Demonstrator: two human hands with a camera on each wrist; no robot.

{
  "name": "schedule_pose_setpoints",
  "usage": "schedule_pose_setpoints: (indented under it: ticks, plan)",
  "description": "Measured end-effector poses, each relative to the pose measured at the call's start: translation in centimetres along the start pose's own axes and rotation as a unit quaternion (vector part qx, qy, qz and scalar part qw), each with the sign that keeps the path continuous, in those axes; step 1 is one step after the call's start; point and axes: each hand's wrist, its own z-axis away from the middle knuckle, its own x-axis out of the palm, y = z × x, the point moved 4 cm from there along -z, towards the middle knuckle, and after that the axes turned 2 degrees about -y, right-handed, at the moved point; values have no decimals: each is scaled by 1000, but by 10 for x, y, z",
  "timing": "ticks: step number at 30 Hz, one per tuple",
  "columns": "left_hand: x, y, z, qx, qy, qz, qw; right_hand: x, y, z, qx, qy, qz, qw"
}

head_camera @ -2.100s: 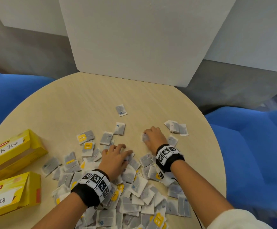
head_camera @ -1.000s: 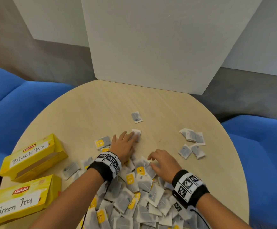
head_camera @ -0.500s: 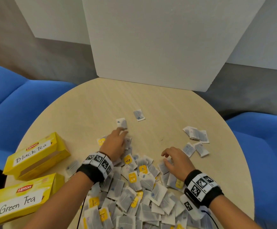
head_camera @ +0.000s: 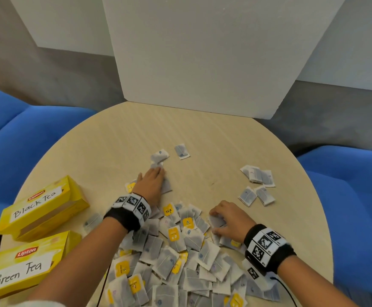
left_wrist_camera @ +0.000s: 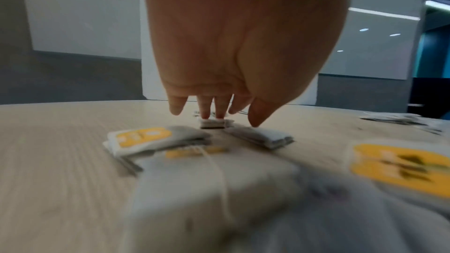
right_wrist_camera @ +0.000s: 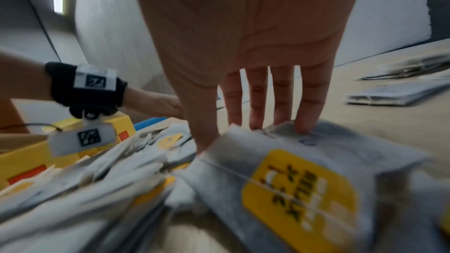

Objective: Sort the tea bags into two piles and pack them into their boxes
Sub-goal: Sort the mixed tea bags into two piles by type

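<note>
Fingers (left_wrist_camera: 207, 110) of left hand (head_camera: 150, 182), straight, have pushed 1 tea bag (head_camera: 156, 166) farther out.

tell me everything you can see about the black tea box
The Black Tea box is a yellow cardboard carton with a red Lipton logo and a white label handwritten "Black Tea". It lies on its side near the left edge of the round table, its long side open and showing a plain cardboard interior; no contents can be made out. The Green Tea box lies just nearer the person, whether touching is unclear. Neither hand touches it.
</note>
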Motion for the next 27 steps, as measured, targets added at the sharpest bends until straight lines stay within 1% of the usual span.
schedule_pose_setpoints:
  ticks: [2,4,6,7,8,10,11,12,14,18,21,23,25,26,27]
  plan:
    - [-7,-8,-10,-21,-26,16,999,4,4,1,10,-4,1,1000]
    - [-10,-16,-17,-34,-42,7,999,5,8,0,22,14,-30,999]
    - [-12,-16,-18,-35,-37,6,999,2,13,0,40,37,-86,995]
    - [-12,-13,-18,-29,-22,9,999,0,16,0,48,49,-116,991]
    - [-13,-10,-17,-15,1,15,1000,-3,20,2,56,60,-143,986]
    - [-15,-1,-11,35,56,37,997,-7,29,4,66,76,-173,980]
    - [-15,3,-8,65,73,47,994,-9,34,5,67,81,-171,980]
    - [-15,7,-4,91,74,52,992,-11,38,7,66,86,-158,982]
    - [-14,12,2,125,51,45,990,-12,43,7,62,84,-122,987]
    - [-16,27,13,158,12,67,985,-10,40,0,62,38,-76,994]
    - [-5,46,25,183,-41,66,980,-8,32,-7,50,38,-65,996]
    - [8,55,34,179,-70,60,979,-7,31,-10,46,31,-71,996]
    - [16,58,39,168,-69,67,981,-9,32,-7,50,29,-101,993]
    - [18,58,41,162,-61,76,982,-12,33,-5,53,43,-122,990]
    - [20,56,43,153,-53,90,983,-17,38,-2,65,75,-149,984]
